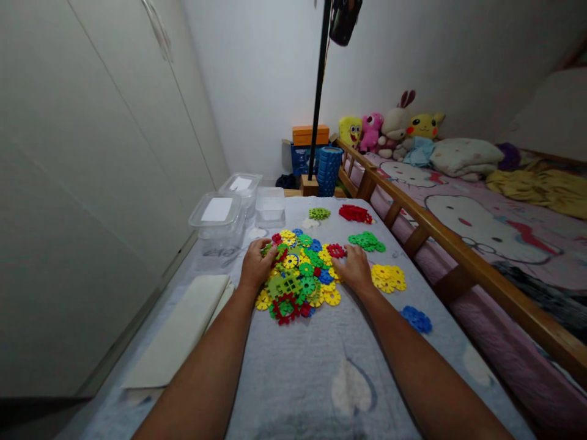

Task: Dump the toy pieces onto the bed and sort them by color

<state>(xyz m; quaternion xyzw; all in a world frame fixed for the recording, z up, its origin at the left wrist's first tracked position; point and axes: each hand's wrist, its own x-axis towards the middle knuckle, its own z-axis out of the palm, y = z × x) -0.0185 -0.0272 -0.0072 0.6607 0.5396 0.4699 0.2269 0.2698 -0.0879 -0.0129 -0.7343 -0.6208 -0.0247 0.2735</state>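
A mixed heap of plastic snowflake pieces [300,275] in yellow, green, red and blue lies on a grey blanket [321,366]. My left hand [257,264] rests at the heap's left edge, fingers curled onto the pieces. My right hand [353,267] sits at the heap's right edge, fingers bent down into it beside a red piece [335,250]. What each hand grips, if anything, is hidden. Sorted piles lie around: yellow [388,277], blue [416,319], dark green [365,241], red [354,213], light green [319,213].
Clear plastic boxes with lids [220,220] and an open tub [270,206] stand at the back left. A white flat pad [183,327] lies at left. A wooden bed rail [458,250] runs along the right. A black pole [318,91] rises behind, plush toys [389,129] beyond.
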